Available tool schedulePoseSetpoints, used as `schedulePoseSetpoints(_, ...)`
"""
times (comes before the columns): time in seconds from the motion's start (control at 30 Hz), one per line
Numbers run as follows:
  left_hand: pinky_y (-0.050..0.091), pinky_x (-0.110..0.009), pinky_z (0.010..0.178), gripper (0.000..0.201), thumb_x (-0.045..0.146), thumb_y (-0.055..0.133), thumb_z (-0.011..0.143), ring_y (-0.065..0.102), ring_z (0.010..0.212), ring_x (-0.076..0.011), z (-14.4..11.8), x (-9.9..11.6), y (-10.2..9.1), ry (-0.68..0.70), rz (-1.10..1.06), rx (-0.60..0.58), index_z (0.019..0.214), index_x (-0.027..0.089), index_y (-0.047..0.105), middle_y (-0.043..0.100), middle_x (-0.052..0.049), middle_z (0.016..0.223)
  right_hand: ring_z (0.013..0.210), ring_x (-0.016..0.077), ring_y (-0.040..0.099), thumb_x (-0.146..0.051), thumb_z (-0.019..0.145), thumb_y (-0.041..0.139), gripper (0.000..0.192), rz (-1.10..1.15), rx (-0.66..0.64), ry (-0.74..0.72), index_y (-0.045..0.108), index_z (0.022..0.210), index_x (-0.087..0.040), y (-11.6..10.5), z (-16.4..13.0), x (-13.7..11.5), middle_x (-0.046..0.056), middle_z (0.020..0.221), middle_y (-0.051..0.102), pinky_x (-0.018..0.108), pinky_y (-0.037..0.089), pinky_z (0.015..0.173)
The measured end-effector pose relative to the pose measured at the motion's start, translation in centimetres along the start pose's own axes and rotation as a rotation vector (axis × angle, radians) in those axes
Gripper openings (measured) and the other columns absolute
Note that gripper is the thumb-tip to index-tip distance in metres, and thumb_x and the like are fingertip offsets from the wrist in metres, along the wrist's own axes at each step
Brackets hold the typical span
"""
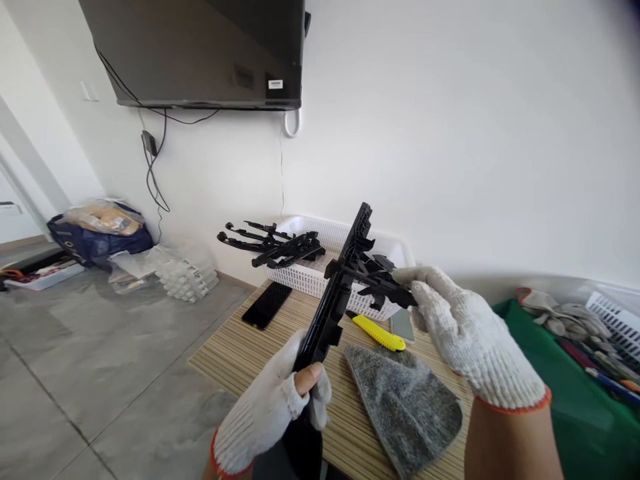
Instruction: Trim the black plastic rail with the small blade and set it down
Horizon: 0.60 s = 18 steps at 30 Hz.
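Observation:
In the head view, my left hand [277,400], in a white knitted glove with the thumb tip bare, is closed around a long black plastic strip [327,310]. The strip slants up and away, with clips and tabs along its sides. My right hand [457,320], gloved too, has its fingers closed at the end of a shorter black plastic piece [383,288]. That piece reaches toward the strip's middle; whether the two touch or only overlap I cannot tell. Behind them, more black plastic parts [290,250] lie across a white perforated basket [305,280].
On the striped wooden table [230,360] lie a black phone [267,305], a yellow utility knife [379,332] and a grey cloth [407,407]. A green cover [575,407] with gloves and tools is at right. A screen [200,53] hangs on the wall; bags [105,230] sit on the floor.

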<state>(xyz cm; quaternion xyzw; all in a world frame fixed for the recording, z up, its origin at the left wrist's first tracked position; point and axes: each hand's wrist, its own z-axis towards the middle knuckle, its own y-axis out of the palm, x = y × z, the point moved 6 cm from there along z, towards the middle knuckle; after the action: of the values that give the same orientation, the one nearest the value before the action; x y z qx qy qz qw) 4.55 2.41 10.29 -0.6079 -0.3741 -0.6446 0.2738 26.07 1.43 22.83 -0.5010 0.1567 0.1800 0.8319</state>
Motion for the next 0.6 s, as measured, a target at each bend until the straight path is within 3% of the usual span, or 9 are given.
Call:
schedulePoseSetpoints(0.1, 0.046, -0.024, 0.05, 0.035, 0.052, 0.057, 0.093, 0.057, 0.048, -0.0092, -0.2, -0.1, -0.1, 0.011, -0.059, -0.001, 0.097, 0.019, 0.046, 0.061, 0.003, 0.069, 0.053, 0.0168, 0.058, -0.052, 0.1, 0.025, 0.052, 0.019, -0.037, -0.052, 0.063, 0.117, -0.021, 0.9, 0.0, -0.2, 0.003, 0.066, 0.064, 0.027, 0.045, 0.052)
schedulePoseSetpoints(0.23, 0.047, -0.024, 0.05, 0.035, 0.05, 0.059, 0.093, 0.057, 0.048, -0.01, -0.5, 0.1, -0.3, 0.034, -0.104, 0.021, 0.104, 0.02, 0.045, 0.061, 0.003, 0.068, 0.06, 0.0171, 0.063, -0.048, 0.099, 0.033, 0.045, -0.013, 0.023, -0.128, 0.062, 0.119, -0.02, 1.2, -0.1, -0.3, 0.007, 0.079, 0.07, 0.028, 0.05, 0.059)
schedulePoseSetpoints(0.4, 0.046, -0.024, 0.05, 0.033, 0.049, 0.058, 0.093, 0.059, 0.05, -0.0111, -0.7, 0.2, -0.3, 0.05, -0.105, -0.016, 0.103, 0.019, 0.049, 0.061, 0.002, 0.066, 0.059, 0.0173, 0.065, -0.048, 0.093, 0.048, 0.048, -0.004, 0.063, -0.008, 0.055, 0.131, -0.02, 1.5, 0.0, 0.6, 0.004, 0.074, 0.071, 0.027, 0.05, 0.056)
schedulePoseSetpoints(0.6, 0.05, -0.026, 0.052, 0.038, 0.048, 0.059, 0.093, 0.059, 0.049, -0.0113, -0.8, 0.1, -0.6, 0.045, -0.106, 0.014, 0.114, 0.018, 0.047, 0.063, 0.001, 0.07, 0.055, 0.0176, 0.066, -0.052, 0.088, 0.051, 0.048, 0.004, 0.115, 0.049, 0.059, 0.124, -0.022, 2.0, 0.1, 0.4, 0.002, 0.07, 0.069, 0.026, 0.047, 0.05)
